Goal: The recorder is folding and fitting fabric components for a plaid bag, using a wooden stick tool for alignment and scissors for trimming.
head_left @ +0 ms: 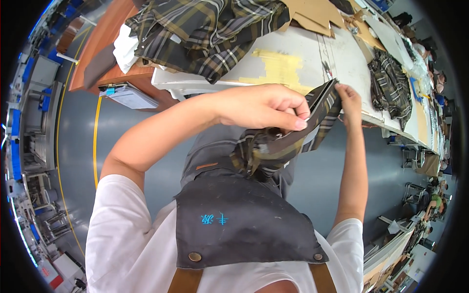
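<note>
I'm far away, but I can see the left hand (282, 108) pinching the edge of a plaid cloth (293, 141) between its thumb and curled fingers. The right hand (351, 103) pinches the far tip of the same cloth, right by the table's edge. The cloth is held up in front of the lap, and it looks soft and bunchy at the low end and pulled out long at the top. It has dark, brown, olive and pale stripes, and a thin pale line runs along its edge; I can't tell what that line is. A big crumpled plaid heap (205, 41) with the same kind of stripes lies on the table, and a smaller wrinkly plaid bundle (390, 83) sits to the right. The dark apron (249, 195) has round metal snaps (195, 256), brown straps (184, 281) and a bit of bright blue writing (215, 219). The white table (246, 61) has crinkly yellow tape (281, 66) stuck on it and flat brown cardboard (317, 14) at the back. To the left I see a reddish-brown wooden desk (100, 51) with papers (129, 99) in a blue clip. The floor (75, 146) is smooth and gray-blue with yellow lines (97, 132).
</note>
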`<state>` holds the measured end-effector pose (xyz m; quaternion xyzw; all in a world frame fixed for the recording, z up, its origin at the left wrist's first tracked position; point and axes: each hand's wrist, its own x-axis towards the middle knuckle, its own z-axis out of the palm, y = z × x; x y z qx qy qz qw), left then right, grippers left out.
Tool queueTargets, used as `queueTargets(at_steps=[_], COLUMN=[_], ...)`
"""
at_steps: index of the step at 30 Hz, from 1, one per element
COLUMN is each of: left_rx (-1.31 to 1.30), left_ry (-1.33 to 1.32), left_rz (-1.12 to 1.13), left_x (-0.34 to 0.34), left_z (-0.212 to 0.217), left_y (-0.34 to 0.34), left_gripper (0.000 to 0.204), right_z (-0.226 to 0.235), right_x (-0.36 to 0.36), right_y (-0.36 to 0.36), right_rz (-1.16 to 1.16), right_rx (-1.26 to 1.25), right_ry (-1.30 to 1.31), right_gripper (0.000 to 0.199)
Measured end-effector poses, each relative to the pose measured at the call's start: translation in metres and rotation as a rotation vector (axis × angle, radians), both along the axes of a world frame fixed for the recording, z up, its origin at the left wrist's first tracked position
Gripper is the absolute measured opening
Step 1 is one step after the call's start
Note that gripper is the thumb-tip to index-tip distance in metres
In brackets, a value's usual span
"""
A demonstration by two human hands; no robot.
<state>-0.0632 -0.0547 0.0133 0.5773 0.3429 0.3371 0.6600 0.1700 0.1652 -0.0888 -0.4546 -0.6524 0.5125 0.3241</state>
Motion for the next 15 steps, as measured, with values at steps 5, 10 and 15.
queueTargets(at_steps=[5,10,15], left_rx=[-0.047,0.073,0.455], left_ry=[-0.044,-0.044,0.241], left_rz=[0.195,0.221,0.181], left_x=[0.022,0.009,-0.005], left_z=[0.019,0.054,0.134], left_y=[0.002,-0.006,0.041], left_gripper=[0.019,0.017,0.02], right_z=[-0.012,0.017,0.023], right_x=[-0.013,-0.019,0.026], right_y=[-0.025,-0.05,-0.018], right_rz=[-0.03,-0.032,-0.109], right_rx=[0.014,-0.052,0.054], right_ry=[-0.068,0.052,0.072], right_gripper=[0.025,0.034,0.029])
